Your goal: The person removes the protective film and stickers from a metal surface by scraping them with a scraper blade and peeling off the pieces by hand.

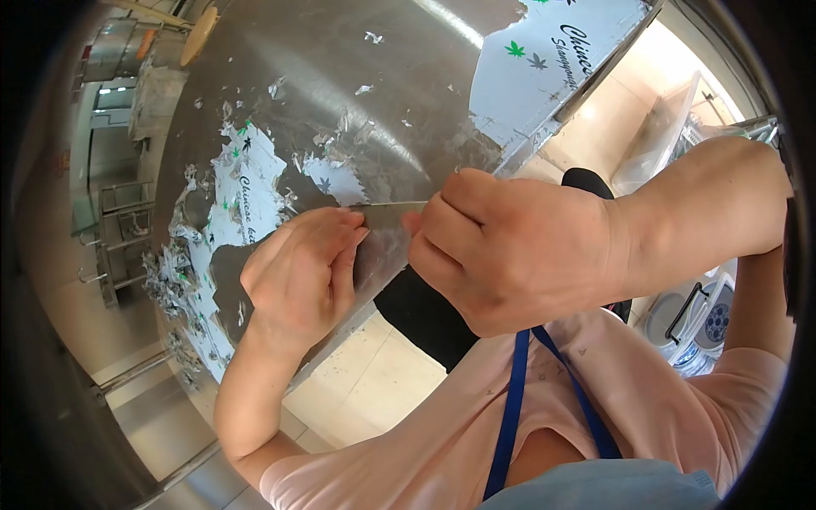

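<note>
My left hand [297, 268] is closed, fingers bent and pinched, low over a steel table [314, 51]. My right hand [518, 246] is a fist, knuckles up, close to the table's near edge. Between them runs a thin, flat greyish piece [387, 223] with a straight upper edge, its ends going in under my fingers. Whether it is a blade or film I cannot tell. A small torn patch of white printed film [336, 180] lies just beyond my left hand. A larger ragged strip of printed film [246, 183] clings to the table at the left.
More printed film [531, 72] covers the table's right end. Crumpled shreds [174, 268] pile along the left edge, with small scraps scattered about. A black object [425, 319] is below the near edge. Containers with blue patterns [701, 319] stand at the lower right. Metal racks [123, 229] are at the left.
</note>
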The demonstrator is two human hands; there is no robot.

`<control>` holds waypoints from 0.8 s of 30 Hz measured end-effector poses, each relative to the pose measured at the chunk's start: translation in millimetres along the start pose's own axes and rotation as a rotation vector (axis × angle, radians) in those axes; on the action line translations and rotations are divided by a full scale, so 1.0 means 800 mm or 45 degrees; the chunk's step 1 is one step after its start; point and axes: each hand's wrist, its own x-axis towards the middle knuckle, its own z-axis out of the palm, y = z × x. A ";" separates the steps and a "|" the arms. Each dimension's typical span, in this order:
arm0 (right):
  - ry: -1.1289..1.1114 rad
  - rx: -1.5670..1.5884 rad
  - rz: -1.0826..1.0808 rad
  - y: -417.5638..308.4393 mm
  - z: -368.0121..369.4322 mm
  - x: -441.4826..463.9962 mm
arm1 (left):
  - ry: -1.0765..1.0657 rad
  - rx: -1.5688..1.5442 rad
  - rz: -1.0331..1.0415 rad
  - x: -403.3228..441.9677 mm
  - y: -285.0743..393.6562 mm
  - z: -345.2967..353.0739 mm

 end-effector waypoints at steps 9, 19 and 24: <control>-0.092 0.006 0.010 0.002 0.001 0.012 | -0.004 0.012 0.017 0.000 -0.011 -0.003; -0.127 0.027 0.022 0.007 0.004 0.022 | 0.018 0.023 0.038 -0.002 -0.025 -0.004; -0.161 0.047 0.014 0.010 0.007 0.030 | 0.027 0.012 0.049 -0.003 -0.032 -0.007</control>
